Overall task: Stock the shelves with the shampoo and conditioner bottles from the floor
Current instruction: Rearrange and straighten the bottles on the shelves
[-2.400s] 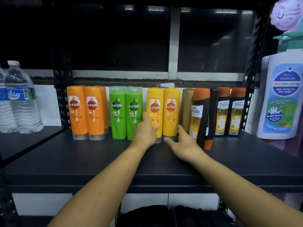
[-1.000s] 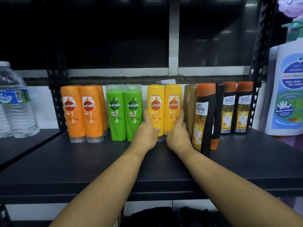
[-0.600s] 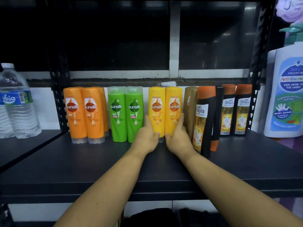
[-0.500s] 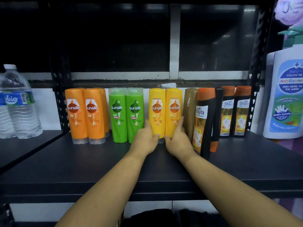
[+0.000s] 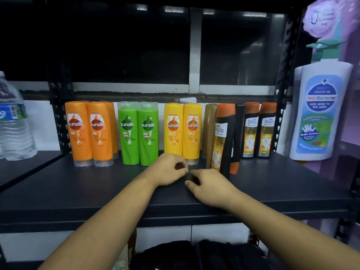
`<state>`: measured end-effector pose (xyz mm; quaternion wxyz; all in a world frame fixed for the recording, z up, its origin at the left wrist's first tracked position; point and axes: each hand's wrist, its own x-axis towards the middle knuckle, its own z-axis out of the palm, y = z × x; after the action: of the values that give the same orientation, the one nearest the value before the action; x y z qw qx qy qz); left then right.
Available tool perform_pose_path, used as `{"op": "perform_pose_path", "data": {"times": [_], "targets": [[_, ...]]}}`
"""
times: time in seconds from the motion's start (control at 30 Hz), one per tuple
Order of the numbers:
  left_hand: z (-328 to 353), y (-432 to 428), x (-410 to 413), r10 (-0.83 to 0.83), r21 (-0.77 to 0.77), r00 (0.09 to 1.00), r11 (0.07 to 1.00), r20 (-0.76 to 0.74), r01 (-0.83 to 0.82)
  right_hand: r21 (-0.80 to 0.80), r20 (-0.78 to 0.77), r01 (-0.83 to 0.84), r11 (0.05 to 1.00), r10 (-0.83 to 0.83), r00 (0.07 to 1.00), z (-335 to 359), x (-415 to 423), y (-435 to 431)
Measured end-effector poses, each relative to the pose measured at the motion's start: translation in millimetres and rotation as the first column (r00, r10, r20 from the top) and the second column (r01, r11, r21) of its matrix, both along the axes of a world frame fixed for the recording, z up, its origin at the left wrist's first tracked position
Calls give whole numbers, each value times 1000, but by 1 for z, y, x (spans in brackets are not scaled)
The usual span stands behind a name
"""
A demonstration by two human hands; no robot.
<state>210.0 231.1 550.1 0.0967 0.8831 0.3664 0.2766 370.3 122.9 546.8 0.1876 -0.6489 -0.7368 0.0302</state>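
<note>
Left hand [image 5: 169,170] and right hand [image 5: 211,187], fingers loosely curled and holding nothing, over the dark shelf [image 5: 78,188], just in front of two upright yellow bottles [image 5: 173,131]. Orange bottles [image 5: 78,133] and green bottles [image 5: 127,133] stand to their left, black-and-orange bottles [image 5: 250,131] to their right.

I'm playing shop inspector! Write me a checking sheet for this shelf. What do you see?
Surface: black shelf, bottles upright along its back.
Job's things: orange Sunsilk bottles, green Sunsilk bottles, yellow Sunsilk bottles and Safi Shayla bottles in a row; the front Shayla bottle stands further forward.
Clutter: water bottle on the left shelf; white pump bottle at right.
Hands: left hand and right hand low before the yellow bottles, fingers loosely curled, holding nothing.
Cables: nothing seen.
Surroundings: dark window behind; black thing below, unclear.
</note>
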Motion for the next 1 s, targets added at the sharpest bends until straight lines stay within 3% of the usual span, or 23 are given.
{"op": "perform_pose_path", "data": {"times": [0.23, 0.33, 0.5, 0.63, 0.83, 1.0], "targets": [[5, -18, 8, -82, -141, 984, 988, -155, 60, -28, 69, -88, 996, 90, 994, -3, 42, -48], [3, -18, 9, -85, -133, 968, 990, -235, 55, -5, 60, -97, 995, 97, 993, -5, 57, -64], [4, -17, 9, -79, -109, 972, 992, -223, 56, 45, 11, -37, 998, 37, 999, -8, 75, -84], [4, -19, 12, -85, -73, 992, 994, -97, 78, 113, -79, 49, 992, -41, 996, -6, 85, -83], [13, -34, 33, -74, -121, 957, 986, 282, 112, 253, -434, 266, 930, -136, 891, 14, 98, -54], [19, -52, 70, 23, -124, 954, 992, 300, 15, 189, -670, 343, 920, -135, 730, 24, 102, -22]]}}
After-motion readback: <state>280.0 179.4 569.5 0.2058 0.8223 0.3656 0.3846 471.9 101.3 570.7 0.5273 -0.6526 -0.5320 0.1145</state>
